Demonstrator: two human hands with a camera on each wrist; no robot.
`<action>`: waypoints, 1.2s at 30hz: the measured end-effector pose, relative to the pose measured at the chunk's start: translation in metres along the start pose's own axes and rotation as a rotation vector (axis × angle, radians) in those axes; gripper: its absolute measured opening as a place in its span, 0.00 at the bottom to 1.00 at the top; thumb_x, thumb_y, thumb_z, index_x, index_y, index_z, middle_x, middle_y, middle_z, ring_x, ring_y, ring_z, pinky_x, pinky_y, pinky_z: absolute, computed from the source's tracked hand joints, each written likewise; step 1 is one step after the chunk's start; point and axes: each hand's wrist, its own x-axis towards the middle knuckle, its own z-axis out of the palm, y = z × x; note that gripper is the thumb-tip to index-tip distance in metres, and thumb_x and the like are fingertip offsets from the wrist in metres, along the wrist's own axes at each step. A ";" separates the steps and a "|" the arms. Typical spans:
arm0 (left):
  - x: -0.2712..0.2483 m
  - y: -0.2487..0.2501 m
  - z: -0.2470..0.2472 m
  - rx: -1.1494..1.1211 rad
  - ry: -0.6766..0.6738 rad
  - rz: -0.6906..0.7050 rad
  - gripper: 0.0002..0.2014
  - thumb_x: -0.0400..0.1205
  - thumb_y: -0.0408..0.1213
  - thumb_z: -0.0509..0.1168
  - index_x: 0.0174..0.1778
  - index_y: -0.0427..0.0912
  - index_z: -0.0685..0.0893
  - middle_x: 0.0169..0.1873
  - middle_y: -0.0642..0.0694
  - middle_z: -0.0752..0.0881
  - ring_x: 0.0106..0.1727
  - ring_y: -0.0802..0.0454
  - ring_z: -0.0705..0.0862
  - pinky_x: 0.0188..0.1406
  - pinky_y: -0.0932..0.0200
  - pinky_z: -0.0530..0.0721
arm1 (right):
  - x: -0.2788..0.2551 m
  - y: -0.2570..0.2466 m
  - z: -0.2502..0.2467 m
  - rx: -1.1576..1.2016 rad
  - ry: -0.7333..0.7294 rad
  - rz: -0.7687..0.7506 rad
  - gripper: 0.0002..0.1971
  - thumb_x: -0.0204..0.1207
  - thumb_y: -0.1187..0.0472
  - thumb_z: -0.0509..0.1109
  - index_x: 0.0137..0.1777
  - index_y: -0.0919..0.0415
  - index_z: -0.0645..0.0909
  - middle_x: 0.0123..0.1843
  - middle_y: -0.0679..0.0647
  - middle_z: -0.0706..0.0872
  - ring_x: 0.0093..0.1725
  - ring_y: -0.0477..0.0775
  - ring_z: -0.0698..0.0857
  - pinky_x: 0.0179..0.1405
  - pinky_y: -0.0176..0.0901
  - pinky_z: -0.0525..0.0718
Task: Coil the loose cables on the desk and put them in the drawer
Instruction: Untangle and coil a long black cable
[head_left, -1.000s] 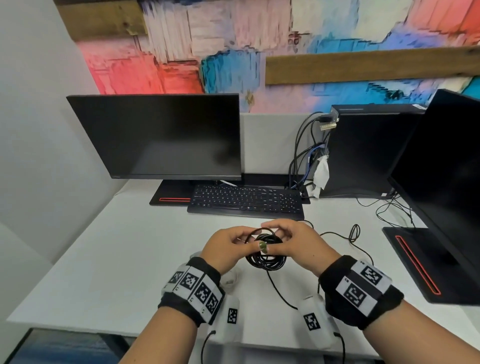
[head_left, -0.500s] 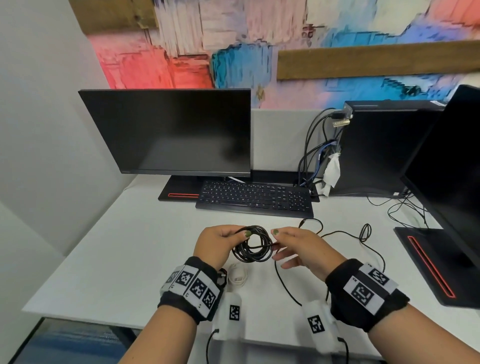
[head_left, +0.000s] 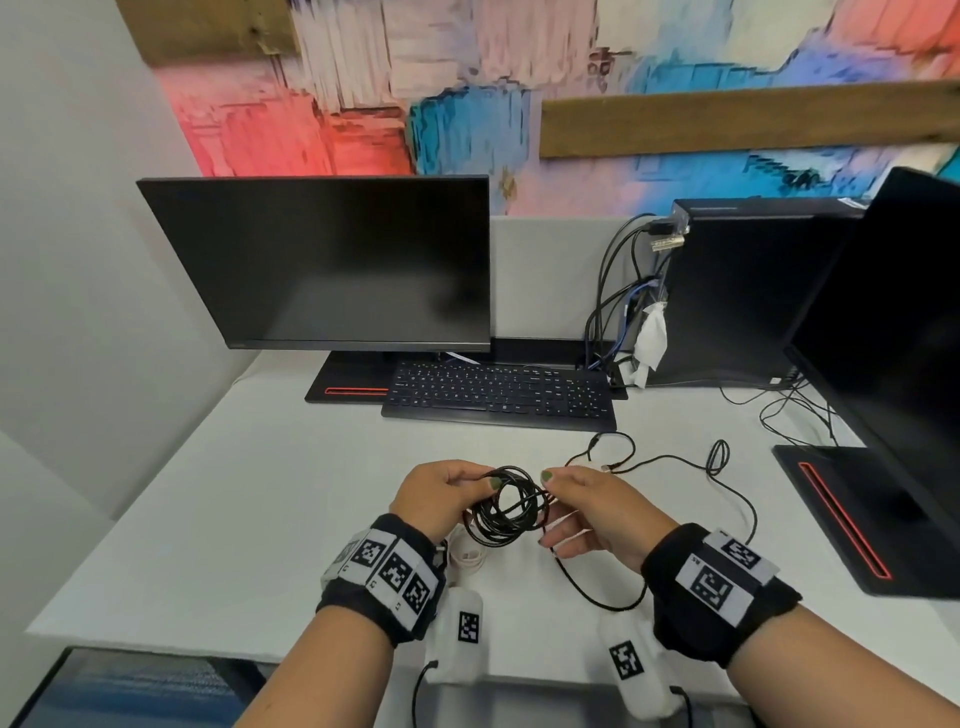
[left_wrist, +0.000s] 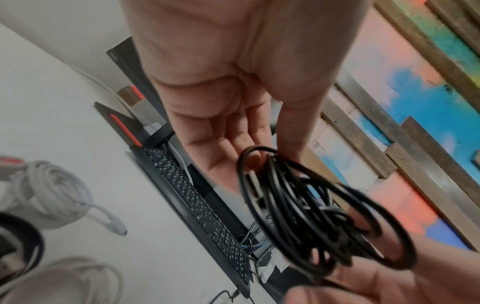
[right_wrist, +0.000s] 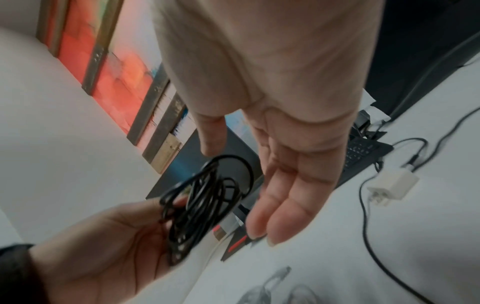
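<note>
A black cable coil (head_left: 506, 514) hangs above the white desk (head_left: 234, 519), near its front edge. My left hand (head_left: 483, 486) pinches the coil's top between thumb and fingers; the left wrist view shows that pinch on the coil (left_wrist: 298, 216). My right hand (head_left: 556, 512) sits just right of the coil, thumb by its upper edge, fingers straight below. In the right wrist view those fingers (right_wrist: 280, 201) lie flat beside the coil (right_wrist: 202, 201). The coil's loose tail (head_left: 597, 597) curves under my right wrist. No drawer is in view.
A thin black cable (head_left: 675, 458) lies loose behind my right hand, with a white charger plug (right_wrist: 392, 186) on it. White coiled cables (left_wrist: 59, 193) rest under my left wrist. A keyboard (head_left: 498, 395) and monitor (head_left: 332, 265) stand behind, a second monitor (head_left: 893, 332) at right.
My right hand has let go of the coil and straightened its fingers beside it. The left hand keeps its hold, and the coil has tipped slightly.
</note>
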 end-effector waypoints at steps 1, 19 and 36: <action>0.000 -0.002 0.000 -0.021 0.002 -0.024 0.05 0.74 0.33 0.74 0.45 0.43 0.91 0.36 0.46 0.91 0.35 0.55 0.86 0.37 0.62 0.84 | -0.001 0.002 0.002 -0.006 -0.002 0.018 0.15 0.82 0.51 0.63 0.61 0.59 0.78 0.42 0.61 0.84 0.36 0.57 0.88 0.38 0.49 0.86; -0.003 -0.016 -0.008 -0.255 -0.146 -0.229 0.15 0.87 0.33 0.51 0.55 0.36 0.83 0.34 0.41 0.87 0.27 0.49 0.85 0.27 0.57 0.85 | 0.016 0.025 0.009 0.137 -0.035 0.042 0.08 0.79 0.62 0.69 0.54 0.66 0.82 0.41 0.59 0.89 0.32 0.52 0.87 0.43 0.49 0.88; -0.003 -0.041 0.018 0.128 -0.242 -0.207 0.11 0.80 0.41 0.67 0.55 0.43 0.87 0.42 0.46 0.88 0.34 0.55 0.82 0.28 0.67 0.81 | 0.025 0.050 -0.001 -0.120 -0.011 0.129 0.11 0.77 0.64 0.69 0.58 0.63 0.81 0.43 0.56 0.86 0.31 0.48 0.85 0.36 0.42 0.86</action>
